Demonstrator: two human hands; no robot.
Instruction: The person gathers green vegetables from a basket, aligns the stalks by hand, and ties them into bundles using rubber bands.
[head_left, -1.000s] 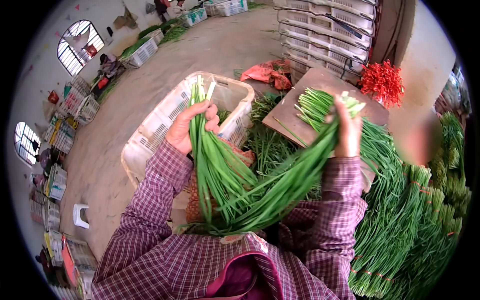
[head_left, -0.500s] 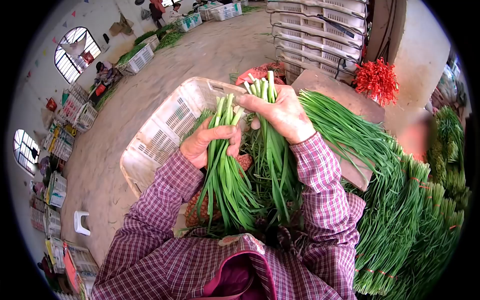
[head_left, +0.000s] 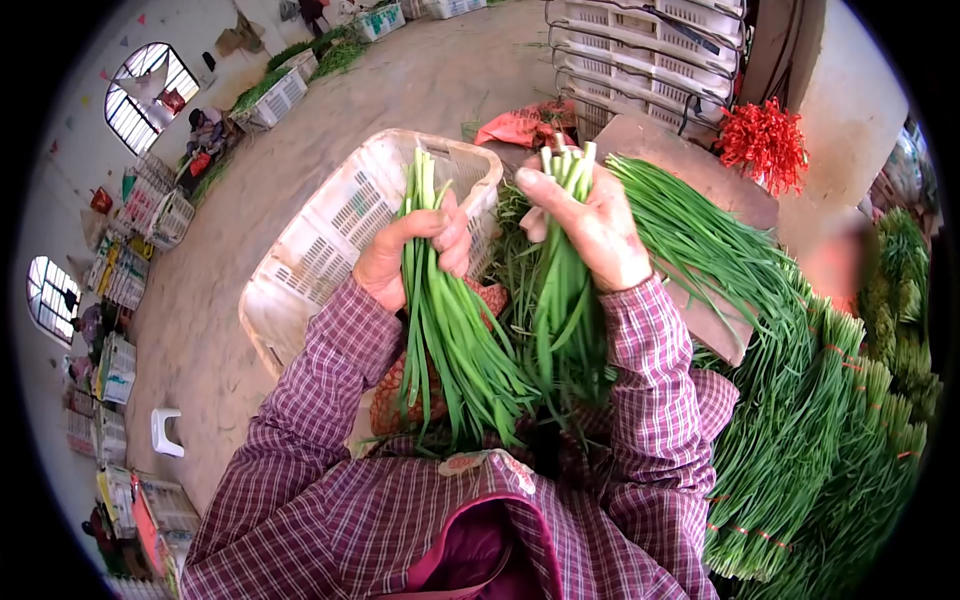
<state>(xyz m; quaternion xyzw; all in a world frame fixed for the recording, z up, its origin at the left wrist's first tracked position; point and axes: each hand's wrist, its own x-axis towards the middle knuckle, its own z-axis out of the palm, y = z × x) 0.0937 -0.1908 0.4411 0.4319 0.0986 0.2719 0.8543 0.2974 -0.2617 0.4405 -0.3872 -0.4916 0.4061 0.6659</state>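
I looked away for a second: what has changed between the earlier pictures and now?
The right hand, at first over the board, has moved left with its green stalks, met the left hand, then drawn slightly apart. The left hand keeps its own bunch; the crate stays put.

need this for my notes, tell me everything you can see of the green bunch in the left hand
The green bunch is made of long, narrow leaves with pale, whitish stem ends on top. The left hand is closed around it below those ends, which point upward. Below the grip, the leaves hang, fanning out and slanting toward the picture's right. No band shows. Its upper part appears against the white crate, and it hangs beside a second bunch; whether their leaves touch is unclear.
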